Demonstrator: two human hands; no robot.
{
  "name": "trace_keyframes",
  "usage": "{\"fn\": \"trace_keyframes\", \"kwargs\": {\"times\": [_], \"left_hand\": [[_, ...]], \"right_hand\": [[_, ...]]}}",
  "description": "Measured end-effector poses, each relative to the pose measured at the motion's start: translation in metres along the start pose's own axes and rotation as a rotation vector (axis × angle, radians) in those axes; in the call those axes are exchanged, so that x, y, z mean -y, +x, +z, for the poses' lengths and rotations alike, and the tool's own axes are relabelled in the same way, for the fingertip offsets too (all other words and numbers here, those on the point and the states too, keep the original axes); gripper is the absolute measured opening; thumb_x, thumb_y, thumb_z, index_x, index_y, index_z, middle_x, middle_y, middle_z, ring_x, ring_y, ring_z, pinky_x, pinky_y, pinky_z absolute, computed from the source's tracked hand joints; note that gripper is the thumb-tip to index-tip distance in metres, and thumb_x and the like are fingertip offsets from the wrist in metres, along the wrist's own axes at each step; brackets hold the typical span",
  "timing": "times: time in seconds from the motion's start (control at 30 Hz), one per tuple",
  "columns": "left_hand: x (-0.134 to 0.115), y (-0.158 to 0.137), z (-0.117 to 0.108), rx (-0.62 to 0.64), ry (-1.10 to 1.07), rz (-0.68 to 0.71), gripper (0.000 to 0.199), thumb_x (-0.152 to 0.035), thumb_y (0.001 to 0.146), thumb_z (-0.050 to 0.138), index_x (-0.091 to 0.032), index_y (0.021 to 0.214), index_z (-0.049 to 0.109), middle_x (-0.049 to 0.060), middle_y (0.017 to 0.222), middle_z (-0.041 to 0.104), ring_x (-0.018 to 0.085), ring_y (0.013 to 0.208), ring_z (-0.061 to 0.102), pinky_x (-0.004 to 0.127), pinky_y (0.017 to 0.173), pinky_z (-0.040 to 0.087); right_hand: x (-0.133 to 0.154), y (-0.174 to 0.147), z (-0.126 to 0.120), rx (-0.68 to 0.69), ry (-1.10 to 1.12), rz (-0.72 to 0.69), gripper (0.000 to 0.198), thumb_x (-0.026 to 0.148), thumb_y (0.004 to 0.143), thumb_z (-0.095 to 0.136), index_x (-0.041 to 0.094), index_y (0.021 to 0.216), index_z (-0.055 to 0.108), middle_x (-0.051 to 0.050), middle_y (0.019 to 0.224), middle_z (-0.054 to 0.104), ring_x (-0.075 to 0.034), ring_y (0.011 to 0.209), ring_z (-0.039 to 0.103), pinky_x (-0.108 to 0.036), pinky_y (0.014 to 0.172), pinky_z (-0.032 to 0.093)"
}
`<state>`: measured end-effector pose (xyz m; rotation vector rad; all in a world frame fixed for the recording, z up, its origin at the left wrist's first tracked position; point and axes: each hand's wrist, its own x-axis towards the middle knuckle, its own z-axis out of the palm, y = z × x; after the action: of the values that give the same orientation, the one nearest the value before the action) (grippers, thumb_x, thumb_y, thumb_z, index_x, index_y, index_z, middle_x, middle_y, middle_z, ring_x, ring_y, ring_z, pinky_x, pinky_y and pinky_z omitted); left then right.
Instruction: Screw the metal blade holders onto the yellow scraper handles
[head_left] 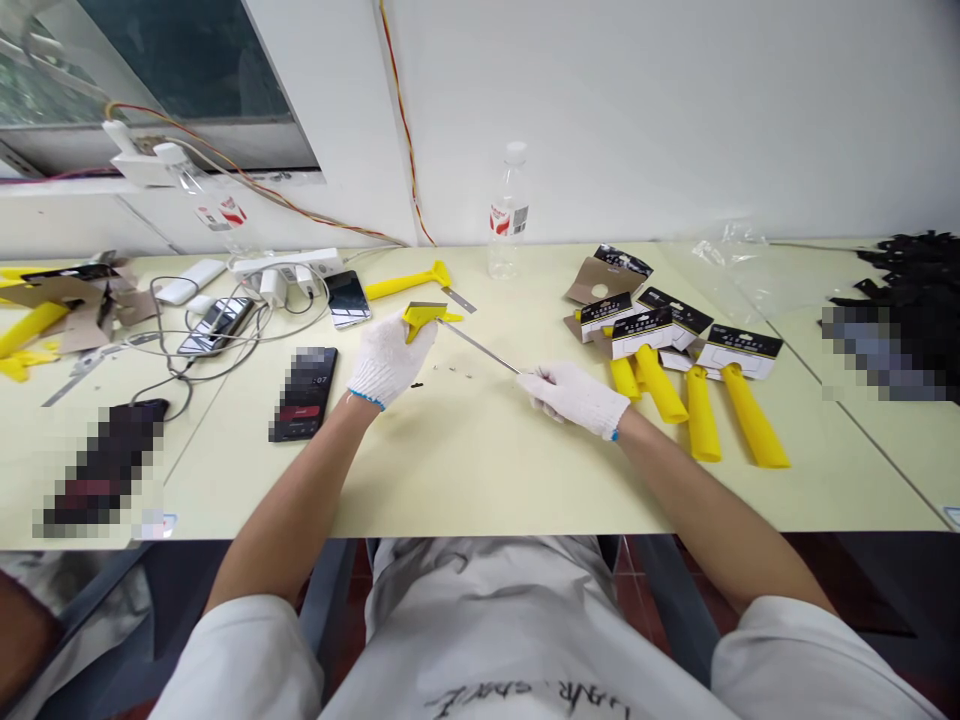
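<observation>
My left hand [390, 360], in a white knit glove, is closed around a yellow scraper [424, 316] with a metal blade along its top edge. My gloved right hand [577, 398] grips a screwdriver [484, 347]; its handle is hidden in the fingers. The long metal shaft points left, and its tip meets the scraper's head, though the exact contact is too small to make out. Just behind the left hand lie another yellow scraper [405, 284] and a loose blade [459, 299]. Several tiny metal bits, possibly screws, are scattered on the table [480, 470] between the hands.
Yellow scraper handles with black-and-white cards [675, 330] lie at the right. Black pieces [915, 290] are heaped beyond them. A bottle [508, 215] stands by the wall. Phones [304, 392], tangled cables [259, 325] and a power strip [289, 262] occupy the left.
</observation>
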<state>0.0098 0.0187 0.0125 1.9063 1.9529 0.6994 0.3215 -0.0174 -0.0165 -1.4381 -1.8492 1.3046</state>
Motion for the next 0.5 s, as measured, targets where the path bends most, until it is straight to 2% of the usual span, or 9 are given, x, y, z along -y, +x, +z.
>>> {"fn": "trace_keyframes", "kwargs": {"times": [0.13, 0.27, 0.43, 0.5], "left_hand": [[-0.001, 0.000, 0.000, 0.017, -0.020, -0.006, 0.076, -0.085, 0.106, 0.051, -0.022, 0.139, 0.081, 0.010, 0.129, 0.080, 0.038, 0.127, 0.064, 0.053, 0.109, 0.051], [-0.004, -0.004, -0.002, 0.035, -0.134, -0.039, 0.075, -0.083, 0.105, 0.056, -0.022, 0.141, 0.079, 0.007, 0.134, 0.079, 0.035, 0.129, 0.062, 0.052, 0.111, 0.053], [-0.008, -0.014, -0.007, 0.055, -0.193, -0.060, 0.073, -0.081, 0.109, 0.055, -0.022, 0.147, 0.075, 0.001, 0.137, 0.079, 0.029, 0.133, 0.061, 0.048, 0.113, 0.056], [-0.010, -0.015, -0.009, 0.057, -0.203, -0.066, 0.071, -0.079, 0.109, 0.056, -0.022, 0.148, 0.075, 0.000, 0.138, 0.079, 0.029, 0.135, 0.061, 0.047, 0.114, 0.056]], "right_hand": [[-0.001, 0.000, 0.001, -0.001, 0.018, -0.013, 0.081, 0.080, 0.112, 0.044, 0.024, 0.058, 0.068, -0.010, 0.043, 0.062, -0.011, 0.048, 0.073, -0.022, 0.036, 0.022], [0.001, -0.002, 0.002, -0.006, 0.031, 0.003, 0.082, 0.072, 0.119, 0.032, 0.023, 0.064, 0.070, -0.008, 0.043, 0.062, -0.009, 0.047, 0.070, -0.019, 0.039, 0.026], [0.006, -0.006, 0.003, 0.004, 0.022, 0.078, 0.056, 0.064, 0.114, 0.068, 0.017, 0.082, 0.070, -0.001, 0.050, 0.063, -0.007, 0.041, 0.054, -0.016, 0.040, 0.036], [0.008, -0.007, 0.004, 0.020, 0.020, 0.117, 0.054, 0.059, 0.117, 0.064, 0.015, 0.087, 0.070, -0.002, 0.056, 0.065, -0.007, 0.042, 0.048, -0.018, 0.040, 0.036]]}}
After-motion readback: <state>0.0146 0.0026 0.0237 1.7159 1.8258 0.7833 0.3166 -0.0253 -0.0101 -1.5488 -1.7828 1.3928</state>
